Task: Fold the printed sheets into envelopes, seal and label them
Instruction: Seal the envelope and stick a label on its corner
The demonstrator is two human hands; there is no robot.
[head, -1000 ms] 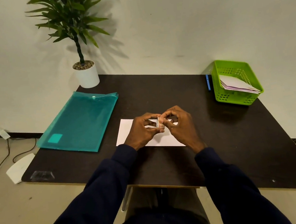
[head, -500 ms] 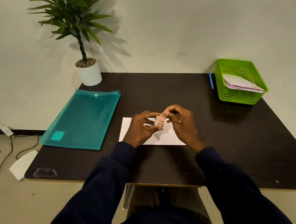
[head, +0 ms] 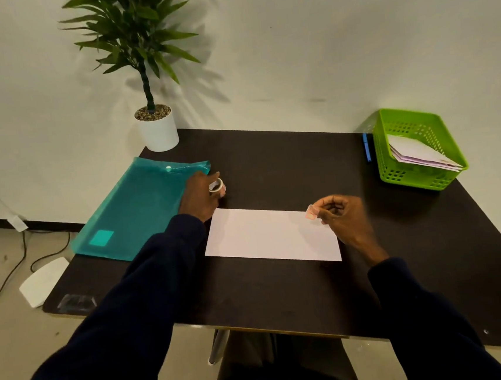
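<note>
A white envelope [head: 270, 237] lies flat on the dark table [head: 283, 294] in front of me. My left hand [head: 199, 196] holds a small pinkish tape roll [head: 216, 186] beyond the envelope's far left corner, beside the teal folder. My right hand [head: 342, 216] pinches a short torn piece of pink tape [head: 311, 212] just above the envelope's far right corner. Both hands are off the envelope's surface.
A teal plastic folder [head: 135, 210] lies at the left. A green basket [head: 413, 149] with several finished envelopes stands at the far right, a blue pen [head: 367, 147] beside it. A potted plant [head: 157, 128] sits at the back left corner.
Both hands were together over the envelope working the tape roll. They have parted: the left carried the roll back and left, the right came away with a torn piece.
</note>
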